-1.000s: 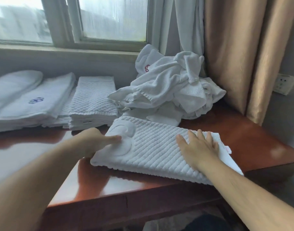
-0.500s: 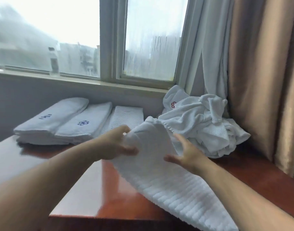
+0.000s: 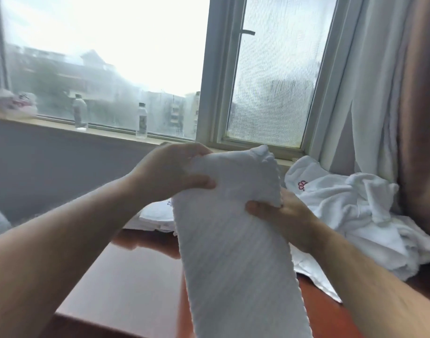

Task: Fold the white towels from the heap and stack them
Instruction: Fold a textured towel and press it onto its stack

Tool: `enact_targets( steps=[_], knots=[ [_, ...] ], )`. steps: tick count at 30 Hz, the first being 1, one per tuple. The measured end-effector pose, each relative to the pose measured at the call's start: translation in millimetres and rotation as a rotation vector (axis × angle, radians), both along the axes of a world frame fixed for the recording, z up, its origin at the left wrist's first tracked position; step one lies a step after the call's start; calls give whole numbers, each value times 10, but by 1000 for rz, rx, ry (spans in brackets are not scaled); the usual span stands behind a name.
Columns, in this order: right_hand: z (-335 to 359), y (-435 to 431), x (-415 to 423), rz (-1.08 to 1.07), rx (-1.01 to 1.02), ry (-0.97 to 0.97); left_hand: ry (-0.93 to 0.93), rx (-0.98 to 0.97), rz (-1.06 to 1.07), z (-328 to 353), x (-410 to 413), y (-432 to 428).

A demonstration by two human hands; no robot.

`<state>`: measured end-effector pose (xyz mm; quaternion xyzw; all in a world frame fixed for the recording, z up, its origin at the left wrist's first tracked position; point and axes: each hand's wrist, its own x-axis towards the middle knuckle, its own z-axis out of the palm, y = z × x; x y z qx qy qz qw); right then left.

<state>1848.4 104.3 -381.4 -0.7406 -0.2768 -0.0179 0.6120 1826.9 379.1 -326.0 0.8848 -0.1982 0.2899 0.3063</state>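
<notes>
Behind everything, a big window (image 3: 145,69) and a pale curtain (image 3: 370,93). Below, a glossy red-brown tabletop (image 3: 126,284). Held up over it, one ribbed white towel (image 3: 233,252), narrowed to a long strip and hanging from its top end. Lower end out of frame, so cannot tell whether touching the tabletop. To the right, against the curtain, the heap (image 3: 350,211) of unfolded white towels, sizeable. Behind the strip, toward the wall, part of the stack (image 3: 157,214) of folded towels, mostly hidden.

Left hand (image 3: 170,174) gripping the strip's upper left edge, fingers (image 3: 192,148) curled over the top, thumb pressed on the front. Right hand (image 3: 282,215) pinching the right edge a little lower, thumb in front, the rest hidden behind the cloth. On the sill, a small clear bottle (image 3: 141,120).

Judged step: mid-fold, with the lengthwise fold apparently done and the crosswise fold not yet made. Next, probably: lay the strip back down, bring one end over to meet the other, match the edges, smooth flat, then carry to the stack. Calls for both grips kept level and taut, to stop the layers sliding apart.
</notes>
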Motion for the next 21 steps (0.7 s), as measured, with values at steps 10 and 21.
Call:
enact_targets(
  steps=[10, 21],
  knots=[
    [24, 462, 414, -149, 334, 58, 706, -817, -560, -1195, 261, 244],
    [275, 269, 1408, -385, 445, 44, 636, -819, -461, -1445, 812, -216]
  ],
)
